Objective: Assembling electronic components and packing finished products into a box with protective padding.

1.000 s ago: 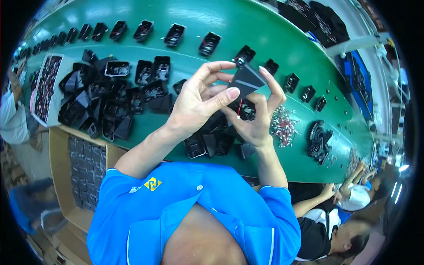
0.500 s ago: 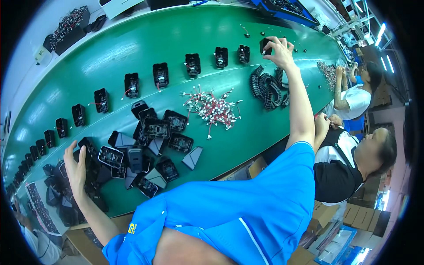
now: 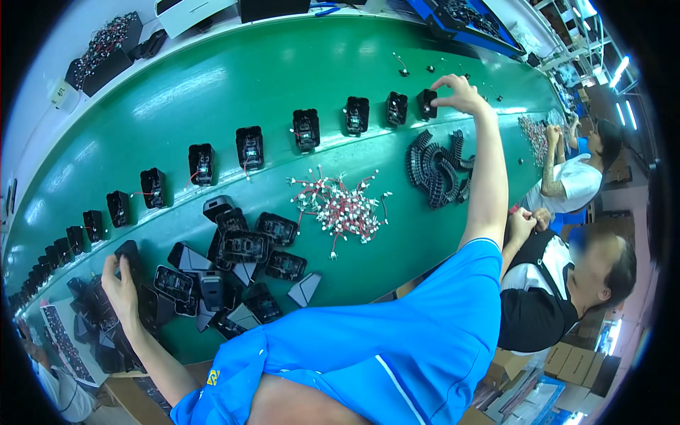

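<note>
At the right end of a row of black plastic housings (image 3: 249, 147) stands an open housing (image 3: 426, 105). My right hand (image 3: 459, 96) is beside it, fingers apart and thumb against or very near its right edge. On the left, my left hand (image 3: 120, 289) closes its thumb and fingers on another black housing (image 3: 127, 249) at the edge of a pile; the palm side is partly hidden. More housings (image 3: 244, 246) lie heaped in front of me, some open side up. A heap of red and white wire connectors (image 3: 341, 207) lies to their right.
Strips of small black parts (image 3: 433, 170) lie curled on the green table (image 3: 382, 255) below my right forearm. A blue tray (image 3: 464, 25) stands at the far edge. Two people (image 3: 559, 276) sit along the right side. A bin of wired parts (image 3: 106, 53) is far left.
My right hand has lowered the housing to the row's end and its fingers have loosened. My left hand, spread before, has closed on a housing. The view has shifted slightly.
</note>
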The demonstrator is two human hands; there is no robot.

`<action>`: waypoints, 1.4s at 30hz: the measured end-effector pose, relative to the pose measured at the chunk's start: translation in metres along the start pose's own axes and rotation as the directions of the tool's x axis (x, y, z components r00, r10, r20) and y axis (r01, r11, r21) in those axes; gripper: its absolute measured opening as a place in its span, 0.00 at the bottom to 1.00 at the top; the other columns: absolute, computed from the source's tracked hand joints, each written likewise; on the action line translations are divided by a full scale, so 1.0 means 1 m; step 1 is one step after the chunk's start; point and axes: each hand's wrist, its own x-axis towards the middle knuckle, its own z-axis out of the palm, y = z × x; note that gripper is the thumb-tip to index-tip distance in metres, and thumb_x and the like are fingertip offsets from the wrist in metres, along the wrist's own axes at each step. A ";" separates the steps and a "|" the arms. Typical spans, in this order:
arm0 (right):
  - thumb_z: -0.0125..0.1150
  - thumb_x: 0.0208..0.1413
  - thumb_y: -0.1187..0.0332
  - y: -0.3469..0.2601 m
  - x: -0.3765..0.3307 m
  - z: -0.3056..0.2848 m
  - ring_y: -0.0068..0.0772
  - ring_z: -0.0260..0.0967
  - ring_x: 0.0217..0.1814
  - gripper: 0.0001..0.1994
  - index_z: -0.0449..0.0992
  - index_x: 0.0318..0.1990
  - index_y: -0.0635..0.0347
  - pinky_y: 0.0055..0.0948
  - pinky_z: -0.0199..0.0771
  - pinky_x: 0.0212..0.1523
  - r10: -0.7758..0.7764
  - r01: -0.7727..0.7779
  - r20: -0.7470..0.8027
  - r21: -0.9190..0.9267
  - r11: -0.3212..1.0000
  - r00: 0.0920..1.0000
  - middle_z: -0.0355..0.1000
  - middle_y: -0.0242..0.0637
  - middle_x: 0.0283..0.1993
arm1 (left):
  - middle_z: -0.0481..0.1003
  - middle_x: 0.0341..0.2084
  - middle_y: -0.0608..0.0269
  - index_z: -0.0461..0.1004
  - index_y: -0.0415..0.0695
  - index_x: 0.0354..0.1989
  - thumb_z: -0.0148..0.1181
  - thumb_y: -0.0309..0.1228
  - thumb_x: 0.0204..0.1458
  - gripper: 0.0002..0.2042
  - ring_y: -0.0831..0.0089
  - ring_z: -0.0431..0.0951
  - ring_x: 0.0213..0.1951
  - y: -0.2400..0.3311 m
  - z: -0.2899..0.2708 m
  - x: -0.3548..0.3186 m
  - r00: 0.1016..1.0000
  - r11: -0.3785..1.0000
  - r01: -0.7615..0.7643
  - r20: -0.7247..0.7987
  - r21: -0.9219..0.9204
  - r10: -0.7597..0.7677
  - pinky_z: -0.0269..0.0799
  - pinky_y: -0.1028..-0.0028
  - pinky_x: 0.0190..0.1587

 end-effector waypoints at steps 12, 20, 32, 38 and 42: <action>0.58 0.56 0.53 -0.023 0.122 0.074 0.44 0.79 0.51 0.20 0.82 0.50 0.52 0.43 0.77 0.48 0.543 -0.538 -0.044 0.086 0.838 0.839 0.81 0.39 0.49 | 0.70 0.53 0.52 0.60 0.38 0.68 0.42 0.26 0.67 0.21 0.74 0.72 0.30 0.127 -0.017 -0.029 1.000 0.316 0.009 0.005 -0.949 -0.012 0.73 0.77 0.36; 0.63 0.61 0.72 -0.186 -0.013 -0.042 0.32 0.80 0.43 0.05 0.80 0.40 0.66 0.21 0.81 0.42 -0.138 0.357 -0.329 0.844 0.401 0.934 0.80 0.40 0.39 | 0.66 0.59 0.38 0.51 0.52 0.74 0.38 0.32 0.69 0.24 0.58 0.79 0.47 0.169 -0.001 -0.044 0.800 -0.560 0.555 0.211 -0.615 0.562 0.81 0.60 0.48; 0.68 0.47 0.79 -0.409 -0.257 -0.030 0.30 0.73 0.55 0.10 0.78 0.36 0.53 0.48 0.55 0.68 -0.495 0.838 -0.676 0.442 0.319 0.546 0.80 0.25 0.45 | 0.67 0.61 0.53 0.51 0.52 0.74 0.36 0.32 0.71 0.23 0.64 0.74 0.54 0.191 -0.007 -0.089 0.859 -0.558 0.487 0.253 -0.672 0.445 0.73 0.63 0.58; 0.69 0.43 0.77 -0.421 -0.279 -0.029 0.32 0.65 0.61 0.11 0.79 0.35 0.51 0.48 0.46 0.68 -0.501 0.802 -0.666 0.261 0.537 0.552 0.76 0.27 0.49 | 0.66 0.61 0.57 0.52 0.48 0.73 0.45 0.26 0.68 0.25 0.69 0.72 0.55 0.174 -0.015 -0.095 0.881 -0.386 0.376 0.197 -0.842 0.429 0.71 0.68 0.58; 0.69 0.39 0.78 -0.427 -0.277 -0.017 0.37 0.61 0.62 0.13 0.80 0.35 0.52 0.45 0.47 0.67 -0.399 0.818 -0.762 0.286 0.499 0.510 0.72 0.33 0.54 | 0.67 0.60 0.58 0.54 0.45 0.72 0.53 0.22 0.63 0.28 0.69 0.73 0.54 0.168 -0.019 -0.102 0.924 -0.171 0.155 0.081 -0.973 0.374 0.70 0.69 0.59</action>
